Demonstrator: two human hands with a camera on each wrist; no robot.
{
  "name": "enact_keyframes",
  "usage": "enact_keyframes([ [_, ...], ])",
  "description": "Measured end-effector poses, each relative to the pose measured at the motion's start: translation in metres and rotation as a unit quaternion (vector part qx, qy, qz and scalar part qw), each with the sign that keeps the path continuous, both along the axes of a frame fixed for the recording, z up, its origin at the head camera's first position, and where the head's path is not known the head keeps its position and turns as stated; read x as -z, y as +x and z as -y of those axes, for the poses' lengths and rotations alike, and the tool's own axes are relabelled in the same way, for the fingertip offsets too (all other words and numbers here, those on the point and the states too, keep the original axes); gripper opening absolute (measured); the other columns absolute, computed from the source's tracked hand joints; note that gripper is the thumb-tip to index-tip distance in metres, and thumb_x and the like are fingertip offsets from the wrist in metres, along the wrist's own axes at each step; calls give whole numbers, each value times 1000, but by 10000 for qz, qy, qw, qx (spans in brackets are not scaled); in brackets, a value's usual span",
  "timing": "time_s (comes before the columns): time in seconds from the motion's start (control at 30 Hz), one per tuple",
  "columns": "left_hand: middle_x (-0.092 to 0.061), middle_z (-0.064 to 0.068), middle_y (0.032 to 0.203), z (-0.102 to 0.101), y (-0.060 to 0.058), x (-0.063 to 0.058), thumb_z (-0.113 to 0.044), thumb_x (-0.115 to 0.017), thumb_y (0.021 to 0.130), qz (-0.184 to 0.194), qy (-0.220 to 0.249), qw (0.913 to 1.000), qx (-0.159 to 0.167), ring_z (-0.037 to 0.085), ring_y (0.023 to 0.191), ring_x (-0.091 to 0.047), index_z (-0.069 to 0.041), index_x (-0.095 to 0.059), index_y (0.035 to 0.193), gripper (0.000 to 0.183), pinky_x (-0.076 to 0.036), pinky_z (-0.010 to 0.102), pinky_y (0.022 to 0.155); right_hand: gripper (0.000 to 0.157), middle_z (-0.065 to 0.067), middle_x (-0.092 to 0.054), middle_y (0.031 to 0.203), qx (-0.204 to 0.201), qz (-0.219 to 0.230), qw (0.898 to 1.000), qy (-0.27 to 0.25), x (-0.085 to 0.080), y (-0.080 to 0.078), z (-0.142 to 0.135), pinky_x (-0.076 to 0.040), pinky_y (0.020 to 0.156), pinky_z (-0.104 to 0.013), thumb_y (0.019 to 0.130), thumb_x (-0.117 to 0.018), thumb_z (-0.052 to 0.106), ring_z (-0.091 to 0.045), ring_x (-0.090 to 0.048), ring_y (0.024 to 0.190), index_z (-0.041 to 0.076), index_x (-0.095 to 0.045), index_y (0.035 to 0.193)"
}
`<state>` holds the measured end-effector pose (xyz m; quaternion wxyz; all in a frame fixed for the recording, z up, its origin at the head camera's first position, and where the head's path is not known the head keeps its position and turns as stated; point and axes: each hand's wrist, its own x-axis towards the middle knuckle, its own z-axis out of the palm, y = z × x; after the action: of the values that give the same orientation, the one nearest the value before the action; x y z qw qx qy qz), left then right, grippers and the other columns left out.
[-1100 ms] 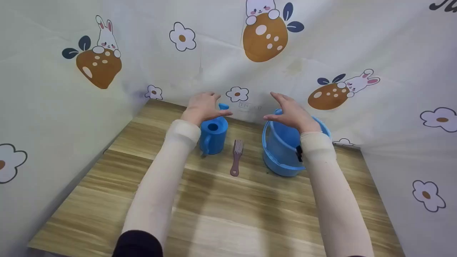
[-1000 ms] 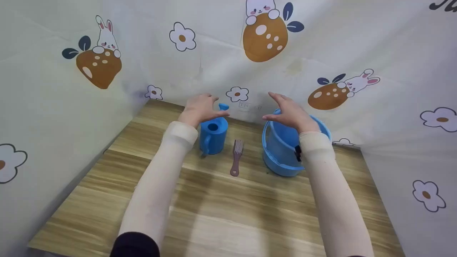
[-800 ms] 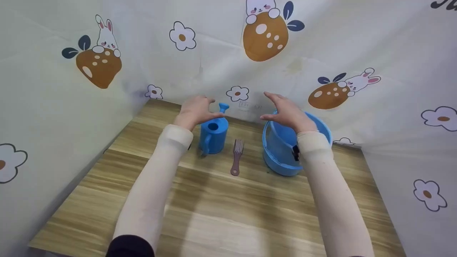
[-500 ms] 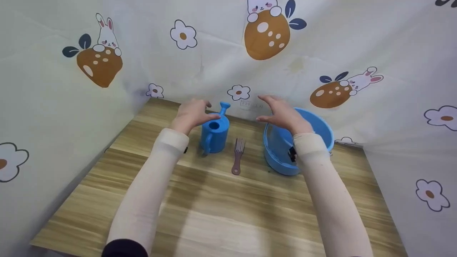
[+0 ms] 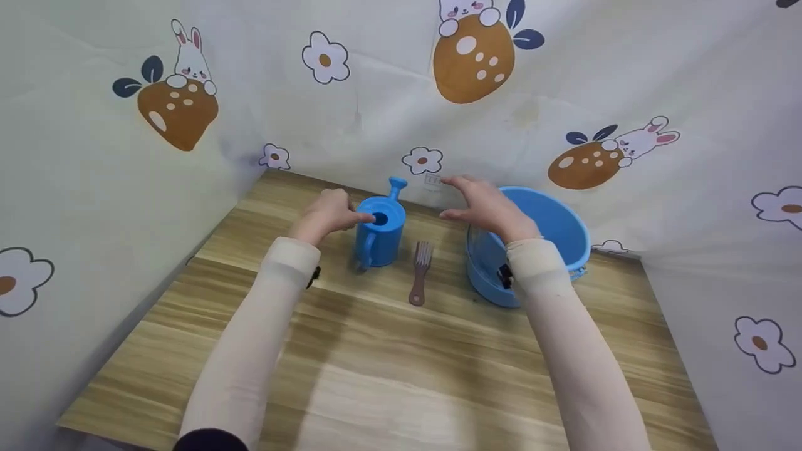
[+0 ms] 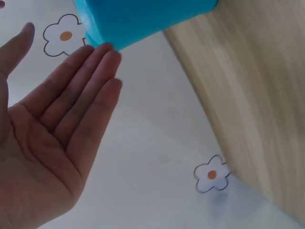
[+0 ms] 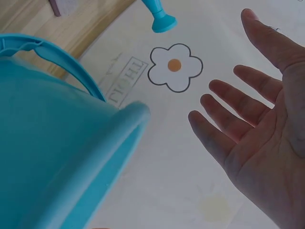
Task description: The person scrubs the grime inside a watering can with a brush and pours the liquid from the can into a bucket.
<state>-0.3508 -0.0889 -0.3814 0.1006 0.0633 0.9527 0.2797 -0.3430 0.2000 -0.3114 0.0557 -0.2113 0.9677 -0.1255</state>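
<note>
A blue watering can (image 5: 381, 235) stands upright on the wooden table, its spout rising toward the back wall. My left hand (image 5: 322, 216) hovers at the can's left, thumb toward its top opening; whether they touch is unclear. In the left wrist view that hand (image 6: 62, 124) shows straight fingers and a bare palm, below the can's blue side (image 6: 143, 19). To the right, a blue bucket (image 5: 557, 219) is partly covered by my right hand (image 5: 489, 207) and forearm. Seen from the right wrist, the right hand (image 7: 262, 124) is bare-palmed, fingers spread, apart from the bucket (image 7: 57, 143).
Between can and bucket lies a mauve-brown fork-shaped tool (image 5: 420, 272), pronged end toward the wall. The wooden table (image 5: 376, 363) meets a pale printed sheet (image 5: 376, 119) at the back and both sides. The bucket's handle (image 7: 71, 64) hangs down along its outside.
Both hands have moved left and lower in the head view. The left hand has come away from the can's spout, and more of the bucket's opening shows. Can, tool and bucket stay put.
</note>
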Motion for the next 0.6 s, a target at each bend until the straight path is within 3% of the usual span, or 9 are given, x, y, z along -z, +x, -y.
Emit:
enact_keyframes([
  [0.07, -70, 8, 84, 1, 2, 9, -53, -67, 90, 284, 222, 9993, 119, 20, 75, -59, -1, -74, 95, 52, -42, 28, 61, 68, -8, -39, 158, -13, 47, 10000, 5, 3, 1, 2, -31, 119, -50, 93, -69, 39, -31, -37, 146, 18, -40, 152],
  [0.17, -74, 17, 104, 2, 6, 22, -47, -66, 93, 702, 765, 9942, 266, 30, 94, -69, 2, -71, 105, 51, -54, 36, 78, 68, -7, -38, 159, -5, 152, 9999, -17, 8, 3, 3, -31, 119, -51, 93, -69, 41, -31, -36, 147, 20, -41, 151],
  [0.3, -70, 23, 117, 0, 8, 37, -39, -64, 96, 1053, 1365, 9847, 251, 34, 108, -69, 5, -66, 114, 47, -53, 47, 96, 67, -8, -39, 159, -43, 233, 9997, -63, 16, 3, 4, -32, 118, -50, 93, -69, 41, -31, -36, 147, 19, -42, 151],
  [0.6, -70, 18, 107, -8, 7, 44, -32, -62, 99, 1129, 1637, 9799, 138, 23, 92, -66, 2, -65, 109, 37, -55, 38, 89, 65, -10, -42, 156, -262, 296, 9991, -167, 29, 5, 2, -32, 119, -49, 94, -68, 38, -31, -38, 145, 14, -43, 149],
])
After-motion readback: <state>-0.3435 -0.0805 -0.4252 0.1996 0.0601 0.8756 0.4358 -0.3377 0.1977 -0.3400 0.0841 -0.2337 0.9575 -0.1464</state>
